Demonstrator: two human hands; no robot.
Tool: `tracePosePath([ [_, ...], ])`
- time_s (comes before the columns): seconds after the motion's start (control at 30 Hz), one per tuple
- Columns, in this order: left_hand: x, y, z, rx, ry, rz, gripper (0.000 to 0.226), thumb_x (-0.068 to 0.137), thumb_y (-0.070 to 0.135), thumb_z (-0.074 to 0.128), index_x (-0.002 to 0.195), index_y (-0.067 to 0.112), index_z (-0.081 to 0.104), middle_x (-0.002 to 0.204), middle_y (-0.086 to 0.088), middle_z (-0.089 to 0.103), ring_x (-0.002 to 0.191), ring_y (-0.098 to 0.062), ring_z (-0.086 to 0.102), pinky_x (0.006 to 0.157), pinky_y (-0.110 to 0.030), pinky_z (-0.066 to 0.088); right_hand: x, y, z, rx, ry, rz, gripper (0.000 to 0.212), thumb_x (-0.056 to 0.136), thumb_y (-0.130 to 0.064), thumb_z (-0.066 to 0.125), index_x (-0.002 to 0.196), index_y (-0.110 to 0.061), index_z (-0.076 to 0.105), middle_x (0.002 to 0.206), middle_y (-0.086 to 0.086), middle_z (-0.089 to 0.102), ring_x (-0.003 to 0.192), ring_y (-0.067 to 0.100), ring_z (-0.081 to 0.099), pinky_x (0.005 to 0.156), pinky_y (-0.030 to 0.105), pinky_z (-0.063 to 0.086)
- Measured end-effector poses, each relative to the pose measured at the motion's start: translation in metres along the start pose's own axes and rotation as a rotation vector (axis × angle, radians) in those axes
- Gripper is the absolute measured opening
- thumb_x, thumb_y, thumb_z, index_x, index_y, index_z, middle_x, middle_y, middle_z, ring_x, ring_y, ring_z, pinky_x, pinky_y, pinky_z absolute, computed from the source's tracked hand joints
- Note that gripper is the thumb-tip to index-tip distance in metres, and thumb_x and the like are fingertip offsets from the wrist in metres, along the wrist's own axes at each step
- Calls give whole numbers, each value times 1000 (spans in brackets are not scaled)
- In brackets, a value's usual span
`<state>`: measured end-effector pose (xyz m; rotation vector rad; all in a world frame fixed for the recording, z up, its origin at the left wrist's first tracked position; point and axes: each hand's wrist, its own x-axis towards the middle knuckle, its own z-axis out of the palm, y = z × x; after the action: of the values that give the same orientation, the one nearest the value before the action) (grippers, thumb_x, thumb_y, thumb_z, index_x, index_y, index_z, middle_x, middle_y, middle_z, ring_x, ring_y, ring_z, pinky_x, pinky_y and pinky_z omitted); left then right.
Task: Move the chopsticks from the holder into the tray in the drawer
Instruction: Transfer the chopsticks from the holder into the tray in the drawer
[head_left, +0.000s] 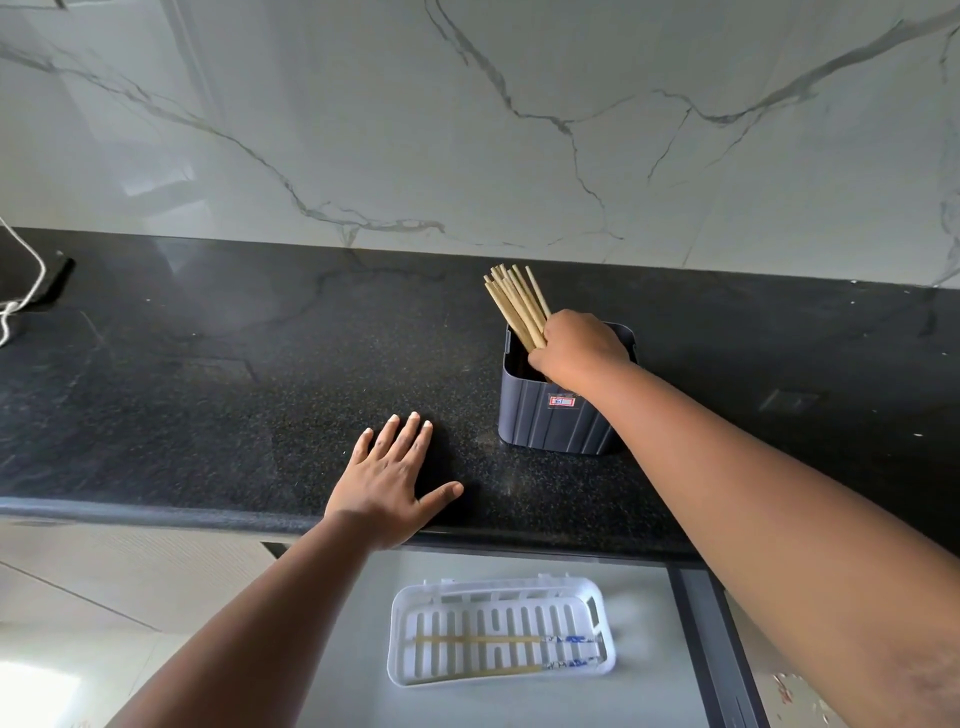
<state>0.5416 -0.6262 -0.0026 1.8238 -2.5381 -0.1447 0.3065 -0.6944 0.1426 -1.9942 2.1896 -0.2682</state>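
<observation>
A dark blue ribbed holder (550, 415) stands on the black counter, right of centre. Several pale wooden chopsticks (514, 301) stick up out of it, leaning left. My right hand (579, 348) is over the holder's mouth with its fingers closed around the bundle. My left hand (387, 480) lies flat on the counter near its front edge, fingers spread, holding nothing. Below, in the open drawer (691, 649), sits a white slotted tray (498, 592) with two chopsticks (498, 640) with blue-patterned ends lying lengthwise in it.
The black speckled counter (208, 389) runs the full width, backed by a white marble wall (467, 130). A white cord (21, 291) hangs at the far left beside a dark object. Pale cabinet fronts sit left of the drawer.
</observation>
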Motion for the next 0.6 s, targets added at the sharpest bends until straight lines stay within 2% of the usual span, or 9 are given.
tracePosePath([
  [0.03,0,0,0,-1,0,1,103,76,87,-3,157,23,-5,163,4,-13,150,-16,-15,121,-40,-10,-3,1,-5,11,13,-9,11,89,-21,58,83,-12,54,67,2,52,56,19,52,44,24,31],
  [0.13,0,0,-1,0,-5,3,102,77,87,-2,156,23,-5,163,4,-13,150,-17,-15,121,-41,-10,-16,2,-28,117,101,-92,29,93,-18,58,67,-16,45,63,-1,50,54,17,48,47,25,32],
  [0.2,-1,1,-1,0,-9,1,103,76,87,-3,157,23,-5,164,3,-12,150,-17,-14,121,-42,-9,-33,0,-50,184,173,-198,28,95,-20,59,69,-14,50,62,-3,51,51,14,47,46,24,30],
  [0.27,-1,1,-2,1,-12,0,105,74,87,-5,157,22,-4,164,3,-11,150,-18,-13,121,-41,-8,-55,-3,-72,282,218,-300,19,95,-24,61,79,-14,61,67,-4,58,54,11,52,49,24,38],
  [0.33,-1,2,-2,3,-12,0,106,73,87,-6,157,22,-4,164,3,-11,150,-18,-13,121,-41,-8,-77,-7,-88,418,203,-383,9,94,-25,62,93,-20,68,79,-5,68,69,14,66,62,32,55],
  [0.4,0,1,-2,0,-10,2,107,72,87,-7,157,22,-3,164,3,-10,151,-18,-13,121,-41,-8,-98,-11,-96,521,180,-443,10,94,-24,62,101,-22,70,89,-4,72,80,19,71,73,43,60],
  [0.53,-1,1,-1,-4,-11,4,108,71,88,-8,157,22,-3,164,2,-10,151,-18,-12,121,-41,-8,-130,-16,-97,663,97,-510,11,92,-21,64,98,-28,70,92,-11,74,82,12,72,74,41,61],
  [0.6,-1,1,-1,-5,-14,1,107,72,88,-7,157,22,-3,164,2,-9,151,-18,-11,122,-42,-7,-139,-16,-87,645,3,-505,10,91,-22,65,94,-29,71,88,-10,74,76,19,73,72,45,60],
])
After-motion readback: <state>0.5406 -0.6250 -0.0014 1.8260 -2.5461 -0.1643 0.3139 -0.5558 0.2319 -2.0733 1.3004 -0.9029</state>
